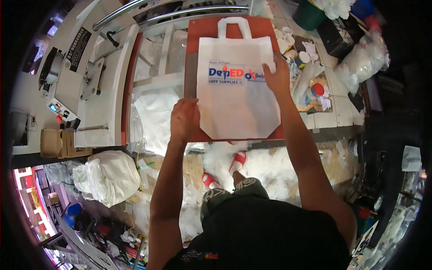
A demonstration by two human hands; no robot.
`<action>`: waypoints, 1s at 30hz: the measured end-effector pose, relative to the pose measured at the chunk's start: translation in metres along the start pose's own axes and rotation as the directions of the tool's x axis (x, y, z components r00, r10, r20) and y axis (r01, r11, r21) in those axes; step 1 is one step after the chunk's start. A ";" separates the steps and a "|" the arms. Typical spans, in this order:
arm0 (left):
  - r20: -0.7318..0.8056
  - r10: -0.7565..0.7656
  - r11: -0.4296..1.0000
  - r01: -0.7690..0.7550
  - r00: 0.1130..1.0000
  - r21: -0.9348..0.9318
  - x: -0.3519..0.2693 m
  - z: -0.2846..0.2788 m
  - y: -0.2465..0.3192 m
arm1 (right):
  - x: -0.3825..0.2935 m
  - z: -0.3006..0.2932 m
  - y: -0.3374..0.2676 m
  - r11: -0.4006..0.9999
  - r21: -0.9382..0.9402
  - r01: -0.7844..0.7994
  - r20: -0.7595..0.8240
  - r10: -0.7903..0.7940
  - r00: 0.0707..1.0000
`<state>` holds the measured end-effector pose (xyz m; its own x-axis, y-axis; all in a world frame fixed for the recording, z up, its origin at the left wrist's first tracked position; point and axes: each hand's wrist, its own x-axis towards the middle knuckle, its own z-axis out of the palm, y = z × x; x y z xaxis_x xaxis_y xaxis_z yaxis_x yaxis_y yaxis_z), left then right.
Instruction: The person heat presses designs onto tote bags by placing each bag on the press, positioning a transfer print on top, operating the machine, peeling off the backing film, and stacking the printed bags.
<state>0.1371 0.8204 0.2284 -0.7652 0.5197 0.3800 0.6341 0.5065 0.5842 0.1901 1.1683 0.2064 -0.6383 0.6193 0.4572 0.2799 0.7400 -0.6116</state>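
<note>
A white fabric tote bag (236,111) with two short handles and a blue and red print lies flat on a red board (194,30). My left hand (185,116) is at the bag's left edge, low down, its fingertips by the cloth; whether they pinch it cannot be told. At the upper right edge my right hand (278,74) rests with thumb and fingers apart, the thumb over the right end of the print. A heat press machine (91,81) with a metal plate stands left of the board.
Right of the board are cups, a red-capped container (317,90) and paper scraps. Plastic-wrapped white material (155,114) lies between press and board. An open cardboard box (65,143) sits below the press, near a large white bundle (108,177) on the floor.
</note>
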 end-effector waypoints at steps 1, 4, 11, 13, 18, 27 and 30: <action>-0.017 0.045 0.999 -0.044 0.999 0.026 0.006 0.006 0.003 | -0.010 -0.008 -0.003 0.984 -0.046 0.175 -0.080 -0.178 0.981; 0.025 0.091 0.987 -0.094 0.995 0.129 0.025 0.032 0.017 | -0.053 -0.036 -0.008 0.980 -0.103 0.173 0.100 -0.163 0.982; 0.072 0.052 0.937 -0.074 0.996 0.341 0.028 0.079 0.015 | -0.094 -0.040 -0.001 0.925 -0.285 0.252 0.268 -0.176 0.947; 0.059 0.069 0.939 -0.085 0.996 0.334 0.029 0.080 0.015 | -0.093 -0.043 -0.001 0.931 -0.262 0.255 0.258 -0.188 0.948; 0.031 0.052 0.951 -0.058 0.998 0.304 0.025 0.084 0.012 | -0.093 -0.045 -0.004 0.940 -0.268 0.210 0.270 -0.135 0.953; -0.065 0.063 0.968 -0.045 0.996 0.245 0.024 0.086 0.012 | -0.096 -0.048 -0.003 0.930 -0.268 0.251 0.279 -0.175 0.944; -0.051 0.068 0.968 -0.053 0.996 0.244 0.025 0.087 0.013 | -0.095 -0.050 -0.002 0.933 -0.268 0.240 0.269 -0.167 0.948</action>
<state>0.1360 0.9003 0.1830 -0.7253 0.5166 0.4551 0.6818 0.6309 0.3703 0.2862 1.1209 0.1963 -0.8452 0.3931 0.3621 0.2998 0.9096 -0.2876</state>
